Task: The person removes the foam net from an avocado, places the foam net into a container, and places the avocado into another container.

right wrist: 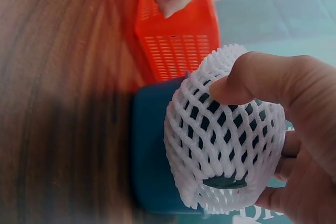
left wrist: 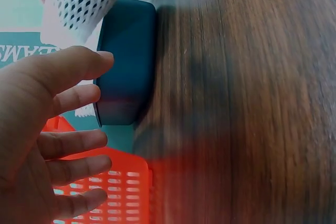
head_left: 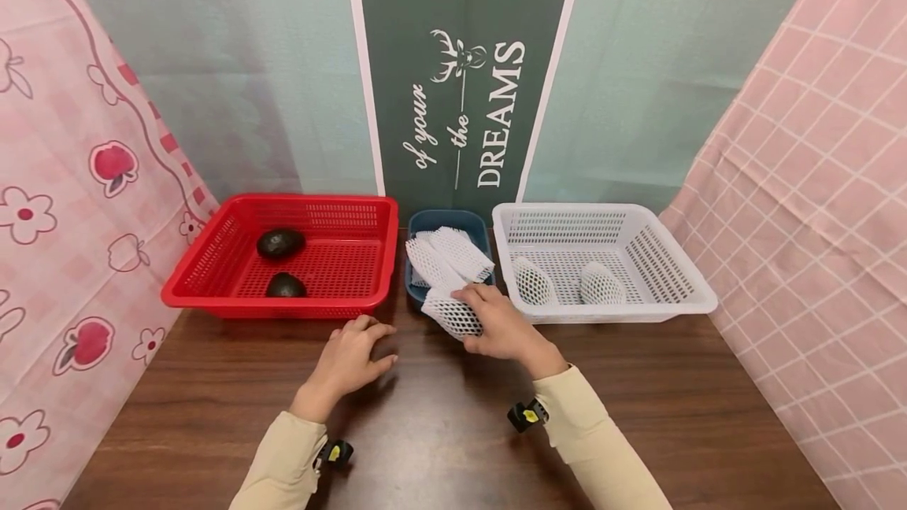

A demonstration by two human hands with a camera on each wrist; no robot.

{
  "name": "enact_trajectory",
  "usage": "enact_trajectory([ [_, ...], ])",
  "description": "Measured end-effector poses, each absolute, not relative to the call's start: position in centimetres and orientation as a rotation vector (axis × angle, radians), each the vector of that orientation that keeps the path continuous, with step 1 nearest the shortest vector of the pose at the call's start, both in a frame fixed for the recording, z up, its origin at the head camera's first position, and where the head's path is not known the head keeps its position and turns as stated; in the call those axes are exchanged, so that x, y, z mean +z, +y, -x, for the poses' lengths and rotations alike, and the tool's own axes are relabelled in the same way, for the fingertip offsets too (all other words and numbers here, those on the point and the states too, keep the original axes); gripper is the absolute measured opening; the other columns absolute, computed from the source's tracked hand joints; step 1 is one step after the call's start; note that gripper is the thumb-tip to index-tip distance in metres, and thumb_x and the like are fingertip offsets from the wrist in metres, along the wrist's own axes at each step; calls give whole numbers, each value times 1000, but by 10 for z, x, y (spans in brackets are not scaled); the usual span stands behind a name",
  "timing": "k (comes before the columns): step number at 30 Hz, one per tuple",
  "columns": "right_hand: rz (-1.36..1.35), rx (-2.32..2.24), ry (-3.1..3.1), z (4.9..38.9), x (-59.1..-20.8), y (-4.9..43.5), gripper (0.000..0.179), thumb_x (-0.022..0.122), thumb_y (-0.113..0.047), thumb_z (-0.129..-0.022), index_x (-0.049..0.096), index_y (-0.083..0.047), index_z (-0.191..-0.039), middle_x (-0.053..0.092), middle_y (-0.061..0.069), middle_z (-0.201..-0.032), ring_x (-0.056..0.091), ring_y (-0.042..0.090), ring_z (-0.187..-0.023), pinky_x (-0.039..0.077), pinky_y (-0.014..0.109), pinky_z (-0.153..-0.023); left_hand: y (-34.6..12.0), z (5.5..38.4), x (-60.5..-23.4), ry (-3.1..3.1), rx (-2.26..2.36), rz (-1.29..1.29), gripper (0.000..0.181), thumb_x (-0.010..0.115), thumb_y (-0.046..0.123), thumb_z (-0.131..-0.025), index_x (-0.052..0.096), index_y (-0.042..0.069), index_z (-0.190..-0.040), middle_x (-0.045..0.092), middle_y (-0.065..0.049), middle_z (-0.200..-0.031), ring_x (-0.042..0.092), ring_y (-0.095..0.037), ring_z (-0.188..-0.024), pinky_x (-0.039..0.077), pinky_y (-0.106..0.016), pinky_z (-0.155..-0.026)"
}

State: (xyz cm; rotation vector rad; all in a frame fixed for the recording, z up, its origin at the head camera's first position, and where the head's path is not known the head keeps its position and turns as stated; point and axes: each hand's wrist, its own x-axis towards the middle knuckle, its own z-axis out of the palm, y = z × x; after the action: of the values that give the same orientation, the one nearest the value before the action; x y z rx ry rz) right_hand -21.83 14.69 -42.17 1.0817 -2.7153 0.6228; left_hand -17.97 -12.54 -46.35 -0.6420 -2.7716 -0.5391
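My right hand [head_left: 503,329] grips an avocado in a white foam net sleeve [head_left: 453,315], held at the front rim of a small dark blue bin [head_left: 442,218]. In the right wrist view the thumb presses on the netted avocado [right wrist: 226,140], and dark skin shows through the mesh and at one open end. My left hand [head_left: 347,356] hovers in front of the red basket's right corner, fingers spread and holding nothing. Several flat foam net sleeves [head_left: 453,253] lie in the blue bin.
At the left, a red basket [head_left: 283,304] holds two bare avocados [head_left: 280,242]. To the right stands a white basket [head_left: 609,312] with two netted avocados [head_left: 602,284] near its front wall. Curtains hang behind and on both sides of the brown wooden table [head_left: 439,431].
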Motion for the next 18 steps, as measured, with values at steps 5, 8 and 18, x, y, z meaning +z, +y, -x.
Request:
enact_trajectory([
  [5, -1095, 614, -2730, 217, -429, 142, 63, 75, -14, -64, 53, -7, -123, 50, 13, -119, 47, 30, -110, 40, 47, -89, -130, 179, -467, -2779, -542, 625, 38, 78, 31, -70, 69, 15, -103, 57, -7, -97, 57, -27, -89, 43, -44, -65],
  [8, -1110, 624, -2733, 217, -435, 140, 64, 75, -13, -63, 53, -7, -122, 50, 13, -119, 47, 30, -110, 40, 48, -88, -132, 179, -469, -2787, -544, 616, 38, 78, 31, -70, 69, 15, -103, 57, -7, -97, 57, -27, -90, 43, -44, -65],
  [18, -1157, 632, -2750, 215, -446, 130, 63, 74, -10, -62, 54, -7, -121, 49, 12, -118, 47, 29, -108, 41, 44, -86, -140, 177, -471, -2785, -558, 595, 39, 79, 29, -70, 68, 13, -103, 58, -8, -98, 57, -28, -91, 44, -45, -66],
])
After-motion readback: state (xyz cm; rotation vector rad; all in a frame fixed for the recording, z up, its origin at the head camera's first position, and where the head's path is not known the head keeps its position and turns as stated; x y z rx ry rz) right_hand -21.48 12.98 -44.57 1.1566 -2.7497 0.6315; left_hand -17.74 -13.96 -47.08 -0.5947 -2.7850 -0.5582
